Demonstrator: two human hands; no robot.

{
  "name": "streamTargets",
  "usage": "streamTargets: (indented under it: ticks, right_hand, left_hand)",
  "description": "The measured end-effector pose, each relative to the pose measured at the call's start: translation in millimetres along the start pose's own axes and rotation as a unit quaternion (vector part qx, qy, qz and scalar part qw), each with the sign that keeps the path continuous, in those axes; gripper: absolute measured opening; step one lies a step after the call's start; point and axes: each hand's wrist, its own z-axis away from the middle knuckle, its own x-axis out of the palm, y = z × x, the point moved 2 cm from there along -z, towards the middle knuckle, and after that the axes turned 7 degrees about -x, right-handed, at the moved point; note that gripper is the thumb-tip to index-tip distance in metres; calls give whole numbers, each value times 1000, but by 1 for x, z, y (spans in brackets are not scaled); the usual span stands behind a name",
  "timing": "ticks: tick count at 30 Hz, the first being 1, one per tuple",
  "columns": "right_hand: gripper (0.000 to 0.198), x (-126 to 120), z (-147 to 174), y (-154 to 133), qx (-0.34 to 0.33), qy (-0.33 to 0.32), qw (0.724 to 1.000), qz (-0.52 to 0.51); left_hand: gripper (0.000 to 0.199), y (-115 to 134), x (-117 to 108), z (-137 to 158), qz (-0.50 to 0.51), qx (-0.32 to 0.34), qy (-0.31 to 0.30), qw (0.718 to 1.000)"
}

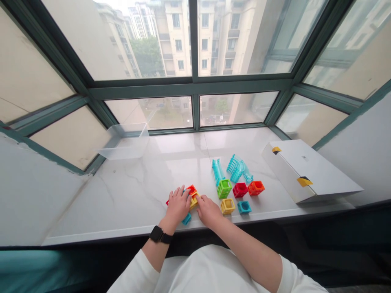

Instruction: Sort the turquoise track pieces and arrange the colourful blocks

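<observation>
On the marble-look sill, a small cluster of hollow cube blocks lies under my hands. It includes an orange-red block (191,189), a yellow block (194,200) and a blue block (186,219); a bit of red shows at its left side. My left hand (179,204), with a black watch on the wrist, covers much of the cluster from above, fingers curved over it. My right hand (209,211) has curled fingers, its index finger and thumb against the yellow block. How the blocks join is largely hidden by the left hand.
To the right stand loose cubes: green (224,189), dark red (240,189), orange (255,187), yellow (227,206) and blue (244,207). Behind them lie clear blue track pieces (236,167). A transparent bin (125,142) sits back left; a white box (314,171) is at right.
</observation>
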Motion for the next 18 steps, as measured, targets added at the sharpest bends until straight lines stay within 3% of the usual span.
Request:
streamTargets:
  ticks: [4,13,18]
  right_hand:
    - [54,3,2,1,2,-1,1000,5]
    - [65,4,18,2,28,-14,999,16]
    - [68,-7,33,-3,19,4,999,-27]
  left_hand:
    - [34,9,9,8,-6,-8,25,1000]
    - [25,2,-3,-12,5,13,8,1000]
    - [24,-1,-3,-20,1,28,4,1000]
